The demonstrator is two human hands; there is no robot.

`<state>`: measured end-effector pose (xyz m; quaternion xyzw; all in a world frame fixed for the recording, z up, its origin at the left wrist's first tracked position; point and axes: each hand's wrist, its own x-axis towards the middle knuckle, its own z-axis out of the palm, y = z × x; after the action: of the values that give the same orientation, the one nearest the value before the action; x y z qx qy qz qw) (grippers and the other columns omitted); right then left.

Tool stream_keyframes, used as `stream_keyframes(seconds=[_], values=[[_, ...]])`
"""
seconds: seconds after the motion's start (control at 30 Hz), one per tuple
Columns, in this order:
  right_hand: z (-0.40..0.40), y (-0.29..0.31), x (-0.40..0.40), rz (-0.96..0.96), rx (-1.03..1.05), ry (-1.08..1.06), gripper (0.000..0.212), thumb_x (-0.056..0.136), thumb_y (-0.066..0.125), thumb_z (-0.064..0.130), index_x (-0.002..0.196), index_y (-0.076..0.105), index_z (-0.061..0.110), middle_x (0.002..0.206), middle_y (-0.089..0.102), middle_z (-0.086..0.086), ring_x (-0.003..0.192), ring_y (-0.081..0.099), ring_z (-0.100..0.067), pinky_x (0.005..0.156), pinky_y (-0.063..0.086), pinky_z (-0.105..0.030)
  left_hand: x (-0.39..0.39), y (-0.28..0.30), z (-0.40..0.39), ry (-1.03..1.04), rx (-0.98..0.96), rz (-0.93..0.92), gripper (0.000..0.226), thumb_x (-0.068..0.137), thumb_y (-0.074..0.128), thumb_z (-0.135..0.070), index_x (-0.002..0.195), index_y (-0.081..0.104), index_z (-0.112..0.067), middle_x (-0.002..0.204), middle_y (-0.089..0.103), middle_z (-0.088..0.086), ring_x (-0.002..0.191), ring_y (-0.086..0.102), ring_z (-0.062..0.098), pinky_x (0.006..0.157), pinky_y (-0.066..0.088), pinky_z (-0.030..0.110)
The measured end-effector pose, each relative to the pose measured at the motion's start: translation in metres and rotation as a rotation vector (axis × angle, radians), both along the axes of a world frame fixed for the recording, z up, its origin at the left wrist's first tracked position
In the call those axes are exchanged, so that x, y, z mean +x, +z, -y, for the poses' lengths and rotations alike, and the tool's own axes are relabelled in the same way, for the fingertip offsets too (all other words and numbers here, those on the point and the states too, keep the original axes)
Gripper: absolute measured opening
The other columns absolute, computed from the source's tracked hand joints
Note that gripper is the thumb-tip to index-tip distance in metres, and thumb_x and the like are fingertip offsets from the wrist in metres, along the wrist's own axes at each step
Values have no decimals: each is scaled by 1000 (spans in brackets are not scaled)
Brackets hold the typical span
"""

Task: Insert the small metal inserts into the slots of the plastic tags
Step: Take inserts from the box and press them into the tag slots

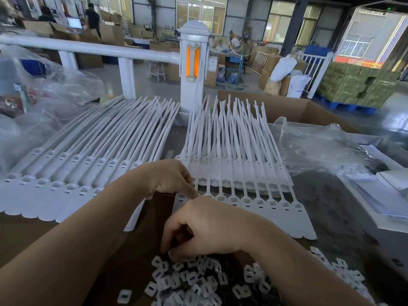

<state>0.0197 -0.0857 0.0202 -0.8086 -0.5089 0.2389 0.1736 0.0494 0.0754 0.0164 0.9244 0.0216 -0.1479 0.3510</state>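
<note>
Brown cardboard worktop (pixel 66 250), grey mat (pixel 331 206) at right. Two fans of white plastic tags: left batch (pixel 77 164), right batch (pixel 242 173). Heap of small inserts (pixel 198 281) at near edge. Right hand (pixel 207 228) curled into heap, fingertips pinching among inserts. Left hand (pixel 170 177) on tag heads, fingers bent; grip unclear. Beyond: white railing post (pixel 194 62), clear bags (pixel 320 146), cartons, warehouse floor.

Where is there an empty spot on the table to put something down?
Bare brown cardboard lies below the left sheet of tags, beside the left forearm. Grey tabletop is free right of the right sheet of tags, before the papers. The insert pile under the right hand is crowded.
</note>
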Motion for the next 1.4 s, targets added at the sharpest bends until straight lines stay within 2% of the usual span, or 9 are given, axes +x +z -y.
stream_keyframes(seconds=[0.17, 0.23, 0.33, 0.43, 0.6, 0.73, 0.93, 1.13, 1.4], values=[[6, -2, 5, -47, 112, -75, 11, 86, 76, 25, 95, 73, 30, 82, 62, 25, 79, 58, 12, 71, 43, -12, 0, 4, -1, -25, -29, 5, 12, 80, 78, -29, 75, 74, -20, 58, 65, -13, 66, 59, 6, 67, 43, 24], [13, 0, 13, -69, 245, -200, 9, 85, 77, 24, 89, 71, 30, 79, 66, 20, 73, 62, 8, 65, 48, -15, 0, 9, -4, -20, -82, -1, 10, 86, 73, -25, 79, 74, -16, 58, 64, -9, 56, 55, 5, 58, 41, 19], [25, -1, 29, -5, 445, -457, 15, 84, 78, 16, 84, 70, 29, 76, 70, 13, 69, 66, 1, 65, 55, -21, -1, 16, -6, -58, -251, -57, 15, 91, 66, -20, 79, 74, -15, 64, 64, -4, 54, 49, 5, 52, 35, 19], [33, -4, 40, 43, 562, -597, 14, 84, 79, 16, 83, 71, 27, 78, 73, 11, 72, 70, -3, 70, 61, -26, -2, 19, -6, -108, -437, -134, 16, 92, 64, -23, 83, 75, -17, 76, 70, 0, 61, 57, 6, 56, 42, 18], [33, -9, 43, 66, 612, -604, 17, 81, 81, 13, 80, 70, 26, 76, 73, 12, 71, 70, -3, 68, 60, -23, -1, 17, -8, -124, -522, -187, 15, 79, 71, -24, 90, 73, -14, 77, 70, -2, 64, 61, 5, 58, 48, 16], [34, -11, 43, 90, 635, -603, 18, 79, 83, 11, 78, 69, 22, 75, 73, 10, 70, 70, -3, 69, 60, -23, 0, 15, -7, -68, -569, -174, 9, 77, 72, -25, 79, 75, -17, 77, 72, 1, 63, 63, 7, 58, 51, 17], [33, -15, 46, 91, 518, -599, 18, 79, 83, 12, 80, 68, 22, 78, 72, 10, 73, 69, -2, 72, 60, -23, 1, 11, -5, 5, -396, -107, 6, 79, 77, -16, 79, 75, -11, 75, 72, 5, 61, 64, 7, 56, 51, 17], [40, -17, 52, 69, 475, -689, 12, 87, 76, 21, 83, 67, 28, 79, 73, 12, 73, 67, 5, 61, 49, -5, 5, 4, 2, 43, -102, -38, 6, 86, 71, -12, 81, 74, -11, 65, 72, -1, 53, 64, 4, 50, 48, 13], [40, -18, 52, 10, 409, -669, 7, 89, 73, 27, 87, 67, 30, 86, 73, 10, 78, 68, 2, 73, 53, -18, 4, 6, 6, -7, -54, -21, 12, 83, 73, -10, 72, 71, -14, 54, 66, -5, 46, 58, 0, 47, 43, 10]])
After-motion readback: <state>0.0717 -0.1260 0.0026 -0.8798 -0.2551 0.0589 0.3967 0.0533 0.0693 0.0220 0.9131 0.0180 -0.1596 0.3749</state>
